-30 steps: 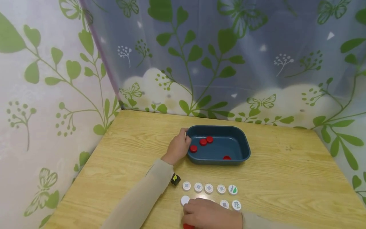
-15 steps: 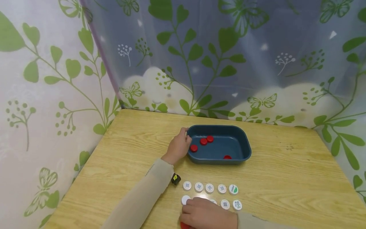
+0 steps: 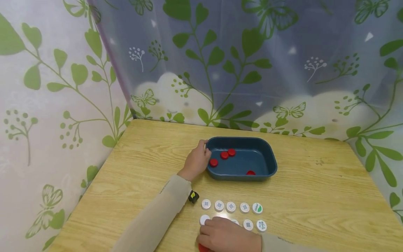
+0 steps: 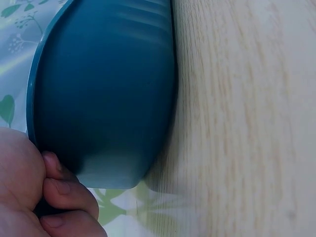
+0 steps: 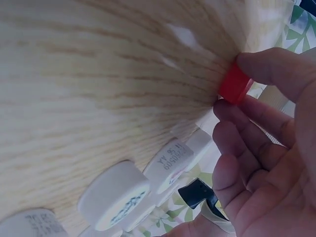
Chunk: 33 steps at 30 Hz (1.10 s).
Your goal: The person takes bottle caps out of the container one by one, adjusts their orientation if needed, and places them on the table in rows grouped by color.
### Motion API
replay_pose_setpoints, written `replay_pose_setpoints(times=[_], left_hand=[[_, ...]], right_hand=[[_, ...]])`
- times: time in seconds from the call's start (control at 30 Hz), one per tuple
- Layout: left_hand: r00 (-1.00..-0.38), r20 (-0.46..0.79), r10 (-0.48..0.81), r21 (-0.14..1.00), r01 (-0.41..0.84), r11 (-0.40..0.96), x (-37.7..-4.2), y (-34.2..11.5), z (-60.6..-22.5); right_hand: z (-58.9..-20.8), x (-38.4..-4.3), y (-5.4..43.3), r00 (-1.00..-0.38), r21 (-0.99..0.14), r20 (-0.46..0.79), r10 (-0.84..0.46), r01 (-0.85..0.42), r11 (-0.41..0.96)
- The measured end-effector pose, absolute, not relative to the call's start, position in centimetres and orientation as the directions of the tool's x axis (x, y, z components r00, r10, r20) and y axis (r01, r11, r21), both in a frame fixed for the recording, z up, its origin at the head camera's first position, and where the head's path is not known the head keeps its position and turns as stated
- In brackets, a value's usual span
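My left hand [image 3: 196,161] grips the left end of a dark blue plastic basin [image 3: 273,159]. In the left wrist view its curled fingers [image 4: 69,195] lie at the basin's wall. Several red bottle caps [image 3: 213,162] lie inside the basin. Near the table's front, my right hand [image 3: 230,235] pinches a red bottle cap [image 5: 235,85] between thumb and fingers, at the tabletop. White bottle caps stand in two rows just beyond and beside that hand, among them a plain white cap [image 3: 204,219] at the left. The right hand partly covers the nearer row.
The farther row of white caps includes one with a green mark [image 3: 257,208]. A black wrist device [image 3: 193,196] sits at the left sleeve, close to that row. Patterned curtains [image 3: 201,70] stand behind and beside the wooden table [image 3: 315,196].
My right hand has shifted slightly left with the red bottle cap, uncovering a little more of the nearer white row. My left hand stays on the basin.
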State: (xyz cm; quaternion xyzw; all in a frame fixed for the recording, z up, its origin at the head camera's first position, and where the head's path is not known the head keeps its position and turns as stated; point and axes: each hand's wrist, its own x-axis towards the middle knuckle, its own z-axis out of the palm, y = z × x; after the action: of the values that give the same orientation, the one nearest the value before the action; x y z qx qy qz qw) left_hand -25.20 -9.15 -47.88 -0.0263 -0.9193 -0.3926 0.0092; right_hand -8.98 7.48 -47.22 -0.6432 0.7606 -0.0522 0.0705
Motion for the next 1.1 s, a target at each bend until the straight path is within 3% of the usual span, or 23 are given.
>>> replay_pose_setpoints(times=[0.27, 1.1], left_hand=[[-0.998, 0.044, 0.043, 0.716, 0.062, 0.695, -25.24, -9.19, -48.04], [-0.999, 0.037, 0.035, 0.723, 0.051, 0.689, -25.13, -9.08, -48.06]], right_hand=[[-47.15, -8.80, 7.52, -0.149, -0.163, -0.013, -0.989, -0.975, 0.149], [-47.09, -8.63, 7.71, -0.191, -0.207, -0.036, -0.981, -0.959, 0.194]])
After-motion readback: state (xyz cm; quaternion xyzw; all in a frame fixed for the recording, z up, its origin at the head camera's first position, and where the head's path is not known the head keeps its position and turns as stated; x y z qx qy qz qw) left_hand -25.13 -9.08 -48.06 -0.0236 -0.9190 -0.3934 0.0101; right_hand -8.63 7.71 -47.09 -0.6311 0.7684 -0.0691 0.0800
